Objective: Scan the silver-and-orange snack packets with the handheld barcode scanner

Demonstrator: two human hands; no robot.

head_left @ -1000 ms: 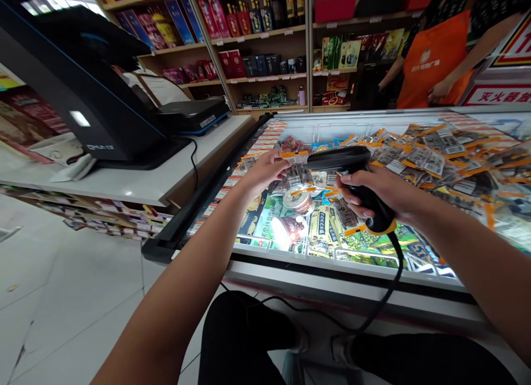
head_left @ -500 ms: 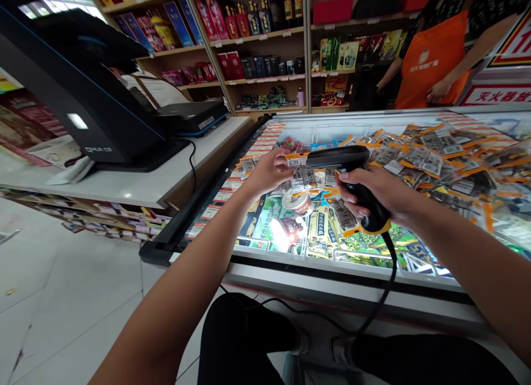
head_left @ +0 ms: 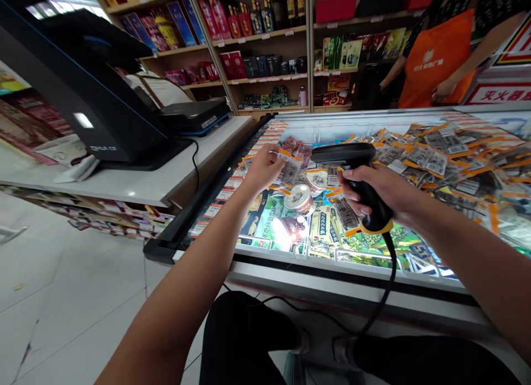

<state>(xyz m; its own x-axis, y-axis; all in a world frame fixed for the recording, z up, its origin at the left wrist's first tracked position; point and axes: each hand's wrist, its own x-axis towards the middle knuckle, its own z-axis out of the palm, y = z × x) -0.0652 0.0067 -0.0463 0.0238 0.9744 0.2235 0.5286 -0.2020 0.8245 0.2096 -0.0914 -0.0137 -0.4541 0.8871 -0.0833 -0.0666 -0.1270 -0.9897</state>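
Observation:
My right hand [head_left: 369, 191] is wrapped round the handle of a black barcode scanner [head_left: 344, 154], its head pointing left over the freezer's glass top [head_left: 207, 219]. To the left, my left hand [head_left: 264, 168] pinches a small clear snack packet [head_left: 289, 172] with orange edges by its side. A gap lies between the packet and the scanner's nose. Many similar orange-edged packets [head_left: 427, 158] are heaped on the glass to the right of the scanner. Below my hands, tubs [head_left: 299, 199] and yellow ice-cream packs [head_left: 323, 230] show inside the freezer.
On the left counter [head_left: 149, 188] stand a black scale terminal [head_left: 124, 136] and a white bowl [head_left: 62, 148]. The scanner's cable [head_left: 388, 285] hangs down past the freezer's front edge. A person in an orange apron [head_left: 440, 58] stands behind the freezer. Shelves [head_left: 265, 36] of boxes and bottles line the back.
My left hand has drawn the packet left, away from the scanner's nose, and its face has turned. The scanner stays in my right hand, nearly in place.

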